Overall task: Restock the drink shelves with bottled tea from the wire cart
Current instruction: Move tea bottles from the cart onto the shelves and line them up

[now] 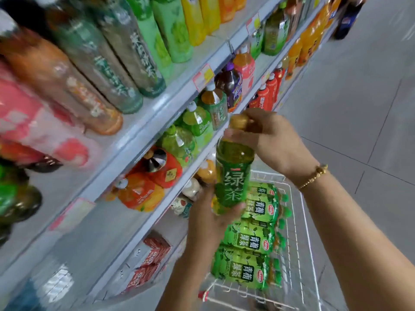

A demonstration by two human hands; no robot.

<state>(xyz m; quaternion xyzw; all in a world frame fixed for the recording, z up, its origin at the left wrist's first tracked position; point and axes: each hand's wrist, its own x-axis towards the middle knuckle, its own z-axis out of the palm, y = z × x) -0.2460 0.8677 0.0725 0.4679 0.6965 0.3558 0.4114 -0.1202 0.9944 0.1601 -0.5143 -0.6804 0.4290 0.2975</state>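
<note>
Grey metal drink shelves fill the left side in slanting tiers. Tall plastic bottles in green, yellow, orange and brown crowd the front edges, blurred at the near end. The grey tiled floor lies on the right.

Below the hands stands the white wire cart. Inside it, green-labelled tea bottles lie on their sides in a row, glossy, caps toward the cart's right edge.

The held tea bottle is in the air above the cart's far end, just in front of the middle shelf's front edge. Its long axis runs nearly upright, gold cap on top. It is clear plastic with yellow-green liquid and a dark green label. Green and orange shelf bottles stand close behind it along that edge.

The left hand grips the bottle's base from below, fingers curled round it. The right hand pinches the cap and neck from above. A gold bracelet circles the right wrist.
</note>
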